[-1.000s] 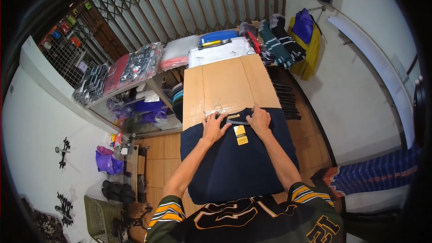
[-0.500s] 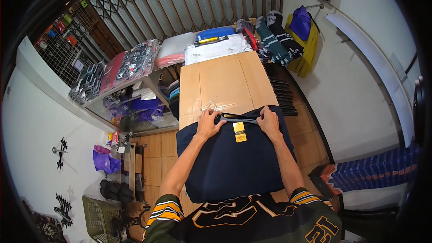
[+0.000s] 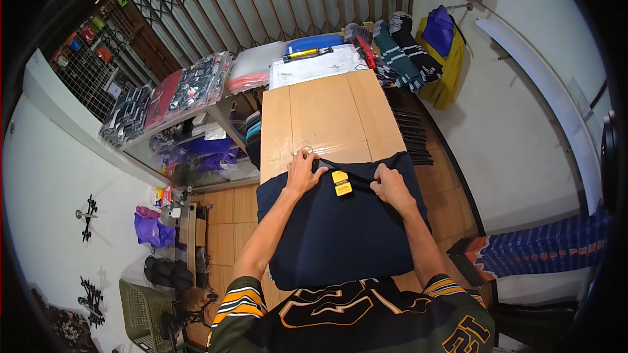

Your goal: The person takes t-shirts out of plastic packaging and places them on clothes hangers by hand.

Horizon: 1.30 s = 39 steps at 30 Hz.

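Note:
A dark navy garment [image 3: 343, 235] lies spread over the near part of the cardboard-topped table. A yellow hang tag [image 3: 341, 183] rests on it just below the opening in its far edge. My left hand [image 3: 302, 171] grips that edge on the left, fingers closed on the cloth. Beside those fingertips the clear hook of a hanger [image 3: 305, 146] shows; the rest of it is hidden. On the right, my right hand [image 3: 390, 186] is closed on the garment near the same edge, its fingertips partly hidden.
Beyond the bare cardboard [image 3: 320, 114] lie white sheets [image 3: 314, 68] and a yellow-and-black tool [image 3: 307, 54]. Bagged clothes [image 3: 199, 82] top a glass case at left. Socks [image 3: 399, 55] are heaped at the far right corner. Black hangers [image 3: 412, 134] line the table's right side.
The garment's far edge has folded over, so the grey inner band is mostly covered. The tag has shifted slightly up and left. My right hand has come a little lower.

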Tool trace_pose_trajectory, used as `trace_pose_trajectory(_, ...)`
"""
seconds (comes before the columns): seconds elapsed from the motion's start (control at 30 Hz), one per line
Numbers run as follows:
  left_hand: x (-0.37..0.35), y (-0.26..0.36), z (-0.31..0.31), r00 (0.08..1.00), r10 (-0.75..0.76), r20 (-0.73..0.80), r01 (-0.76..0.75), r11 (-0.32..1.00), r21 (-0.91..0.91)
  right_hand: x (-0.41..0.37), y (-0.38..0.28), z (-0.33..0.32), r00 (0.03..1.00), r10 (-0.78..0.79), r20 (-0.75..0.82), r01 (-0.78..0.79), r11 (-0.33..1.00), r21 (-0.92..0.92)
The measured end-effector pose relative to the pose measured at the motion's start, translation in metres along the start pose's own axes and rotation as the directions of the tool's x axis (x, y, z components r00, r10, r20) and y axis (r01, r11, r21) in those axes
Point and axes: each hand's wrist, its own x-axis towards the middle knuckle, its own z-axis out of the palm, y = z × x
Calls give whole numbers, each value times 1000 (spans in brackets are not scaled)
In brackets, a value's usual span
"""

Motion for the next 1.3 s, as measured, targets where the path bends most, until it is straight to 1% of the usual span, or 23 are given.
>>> trace_pose_trajectory(0.07,1,-5,3,1000,-7,6,7,999,-48,-5,-9,0,994,-13,-113,24,995,97)
trace_pose_trajectory(0.1,0,-4,3,1000,1,-5,-1,999,-48,-6,-9,6,988,-10,-152,25,995,97)
trace_pose_trajectory(0.13,1,-1,4,1000,7,-7,-7,999,-50,-10,-8,10,988,-9,-157,25,995,95)
trace_pose_trajectory(0.2,-1,5,4,999,-8,-36,7,1000,-22,-22,-11,21,978,-6,-208,57,969,240)
trace_pose_trajectory(0.23,-1,6,7,999,-20,-48,19,1000,-21,-29,-11,28,981,10,-196,50,954,297)
trace_pose_trajectory(0.27,0,7,10,999,-16,-45,15,1000,-21,-35,-7,37,987,46,-151,4,949,315)
trace_pose_trajectory(0.33,7,12,14,999,15,-51,-13,999,42,-49,1,57,963,-86,-257,124,983,137)
trace_pose_trajectory(0.4,15,16,20,998,6,-57,-4,999,44,-56,1,68,958,-92,-272,131,983,127)
trace_pose_trajectory(0.47,26,20,28,998,0,-66,3,999,46,-59,-3,74,895,-221,-388,228,973,-29)
trace_pose_trajectory(0.57,41,26,38,992,71,-108,-65,996,64,-57,-1,74,897,-201,-395,213,977,-12)
trace_pose_trajectory(0.67,55,25,46,987,109,-121,-104,993,53,-58,0,73,897,-189,-400,214,977,18)
trace_pose_trajectory(0.73,58,25,46,991,107,-87,-101,993,69,-58,1,72,895,-187,-405,220,975,36)
trace_pose_trajectory(0.8,53,26,44,992,51,-115,-51,999,-3,-58,2,72,893,-185,-410,229,972,61)
trace_pose_trajectory(0.87,45,24,36,990,70,-126,-67,997,25,-59,2,72,893,-180,-412,226,972,65)
trace_pose_trajectory(0.93,35,18,27,994,-43,-100,41,999,-21,-59,2,72,895,-177,-409,224,972,71)
trace_pose_trajectory(0.97,31,10,27,990,-55,-132,51,998,-31,-59,2,72,893,-175,-416,225,972,75)
trace_pose_trajectory(1.1,17,-9,14,990,-90,-106,90,996,-2,-58,1,73,884,-180,-431,233,970,72)
trace_pose_trajectory(1.2,15,-13,13,991,-26,-128,26,1000,-2,-58,0,71,891,-174,-419,224,972,72)
trace_pose_trajectory(1.23,15,-13,14,991,-30,-132,30,1000,-4,-58,0,72,892,-179,-416,227,971,70)
trace_pose_trajectory(1.3,18,-10,18,990,-84,-117,77,995,-62,-58,0,72,889,-179,-421,227,971,68)
